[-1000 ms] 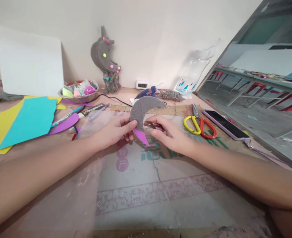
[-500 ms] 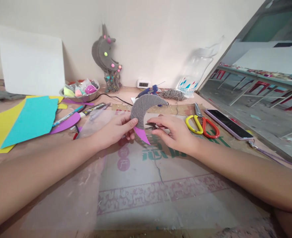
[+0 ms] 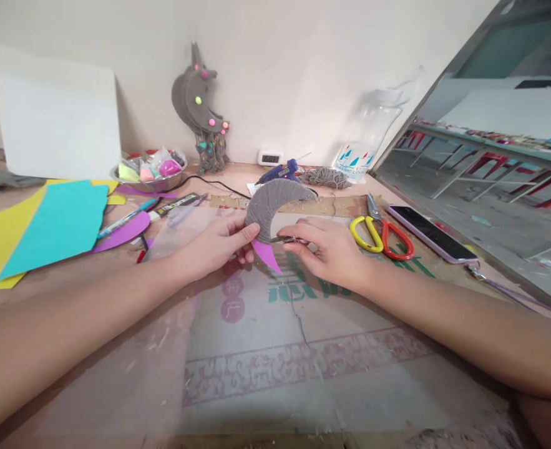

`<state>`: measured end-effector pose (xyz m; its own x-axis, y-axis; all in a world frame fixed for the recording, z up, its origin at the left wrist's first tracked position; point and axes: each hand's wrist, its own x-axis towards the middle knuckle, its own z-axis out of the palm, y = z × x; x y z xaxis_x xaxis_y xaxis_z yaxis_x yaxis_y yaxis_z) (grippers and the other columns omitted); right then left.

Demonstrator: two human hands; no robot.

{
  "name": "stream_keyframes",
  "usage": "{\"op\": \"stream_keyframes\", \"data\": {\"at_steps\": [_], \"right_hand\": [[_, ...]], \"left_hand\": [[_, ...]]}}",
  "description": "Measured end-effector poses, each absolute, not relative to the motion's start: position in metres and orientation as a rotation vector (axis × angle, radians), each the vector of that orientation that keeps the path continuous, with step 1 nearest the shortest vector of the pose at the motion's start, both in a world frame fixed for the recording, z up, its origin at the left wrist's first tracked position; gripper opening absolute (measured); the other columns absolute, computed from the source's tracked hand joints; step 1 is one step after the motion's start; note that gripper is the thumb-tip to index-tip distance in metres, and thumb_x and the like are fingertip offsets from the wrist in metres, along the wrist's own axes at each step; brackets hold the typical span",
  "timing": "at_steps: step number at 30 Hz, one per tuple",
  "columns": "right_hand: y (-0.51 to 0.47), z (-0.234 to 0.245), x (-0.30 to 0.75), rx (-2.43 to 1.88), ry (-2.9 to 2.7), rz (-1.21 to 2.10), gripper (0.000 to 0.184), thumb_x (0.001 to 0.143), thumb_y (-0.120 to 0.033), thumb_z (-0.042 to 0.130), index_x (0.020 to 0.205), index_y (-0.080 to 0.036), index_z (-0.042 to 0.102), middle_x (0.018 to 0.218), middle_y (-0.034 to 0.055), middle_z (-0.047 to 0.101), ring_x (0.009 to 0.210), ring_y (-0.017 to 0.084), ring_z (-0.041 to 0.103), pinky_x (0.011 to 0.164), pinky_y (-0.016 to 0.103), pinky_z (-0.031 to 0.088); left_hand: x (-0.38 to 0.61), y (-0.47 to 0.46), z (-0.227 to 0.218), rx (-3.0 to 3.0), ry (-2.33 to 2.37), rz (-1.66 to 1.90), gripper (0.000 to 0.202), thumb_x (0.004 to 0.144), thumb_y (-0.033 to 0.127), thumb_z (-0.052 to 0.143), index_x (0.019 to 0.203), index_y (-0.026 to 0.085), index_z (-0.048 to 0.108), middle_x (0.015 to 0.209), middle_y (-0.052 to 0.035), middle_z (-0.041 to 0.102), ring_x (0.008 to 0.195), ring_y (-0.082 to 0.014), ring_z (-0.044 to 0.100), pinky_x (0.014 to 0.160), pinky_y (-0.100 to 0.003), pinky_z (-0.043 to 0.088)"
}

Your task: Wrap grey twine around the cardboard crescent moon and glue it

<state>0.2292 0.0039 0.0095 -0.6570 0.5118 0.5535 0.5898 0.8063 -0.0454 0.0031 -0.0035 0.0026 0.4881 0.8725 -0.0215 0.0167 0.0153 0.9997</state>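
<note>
Your left hand (image 3: 214,246) has the crescent (image 3: 269,201), thumb and fingers pinched shut on its inner curve low down, holding it upright just above the middle of the desk (image 3: 83,265), a bit nearer the far edge than the near one. Look at it: grey yarn wound tight round nearly the whole arc, from the pointed upper horn leaning right down to your grip. Below that the purple tip (image 3: 266,255) shows bare, a flat pointed sliver aimed at the near edge (no yarn on it at all).

Your right hand (image 3: 332,251) sits just beside the crescent, thumb and forefinger closed on a small metal tool (image 3: 285,239) whose nose touches the crescent's inner edge. It's too small to tell what kind. The other fingers curl loosely.

Toward the right edge lie the yellow-and-red scissors (image 3: 382,238), then a phone (image 3: 432,234). Along the far edge are a blue glue gun (image 3: 281,171) and a heap of grey yarn (image 3: 326,179). A decorated grey moon (image 3: 198,109) leans on the wall. Toward the left edge lies a teal sheet (image 3: 60,224).
</note>
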Motion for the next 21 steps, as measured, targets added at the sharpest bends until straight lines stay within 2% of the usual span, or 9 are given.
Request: {"op": "stream_keyframes", "data": {"at_steps": [12, 21], "right_hand": [[0.0013, 0.0124, 0.229, -0.801, -2.495, -0.313, 0.026, 0.094, -0.034, 0.045, 0.1, -0.018, 0.064, 0.081, 0.0046, 0.066, 0.072, 0.015, 0.057, 0.063, 0.027, 0.037], [0.0031, 0.0093, 0.2301, -0.813, -2.468, -0.249, 0.024, 0.093, -0.034, 0.047, 0.098, -0.018, 0.065, 0.077, 0.0035, 0.065, 0.068, 0.014, 0.057, 0.062, 0.026, 0.037]], "left_hand": [[0.0037, -0.0025, 0.0015, 1.364, 0.78, 0.822, 0.027, 0.086, 0.042, 0.056, 0.077, 0.016, 0.053, 0.058, 0.0022, 0.06, 0.051, -0.008, 0.052, 0.057, -0.023, 0.044], [0.0046, -0.0031, 0.0022, 1.374, 0.79, 0.811, 0.027, 0.087, 0.042, 0.056, 0.079, 0.016, 0.054, 0.06, 0.0017, 0.06, 0.053, -0.0085, 0.054, 0.058, -0.023, 0.045]]}}
